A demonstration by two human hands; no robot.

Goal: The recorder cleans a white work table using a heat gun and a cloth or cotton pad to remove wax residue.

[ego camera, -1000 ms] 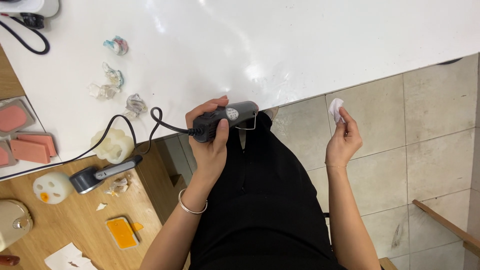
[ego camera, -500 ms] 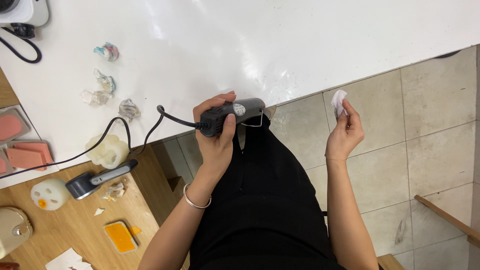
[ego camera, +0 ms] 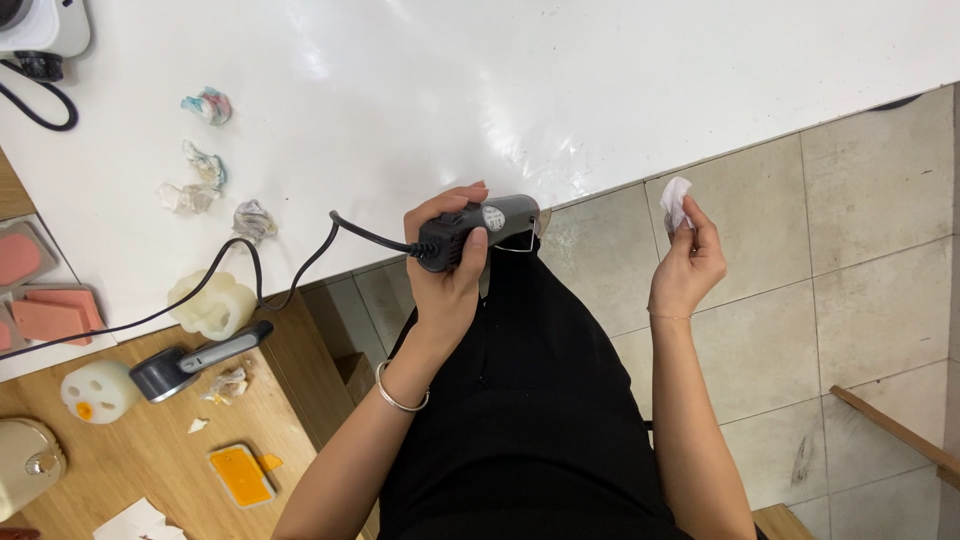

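White tabletop [ego camera: 620, 90] stretches beyond both hands. Her left hand [ego camera: 450, 270] is wrapped tight around a corded rotary tool [ego camera: 480, 228]; her right hand [ego camera: 688, 265], well apart, pinches a small white piece [ego camera: 676, 200]. Tool and piece aren't touching, so the shaping looks paused or unfinished.

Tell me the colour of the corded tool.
Black corded tool, gripped in the left hand, head view.
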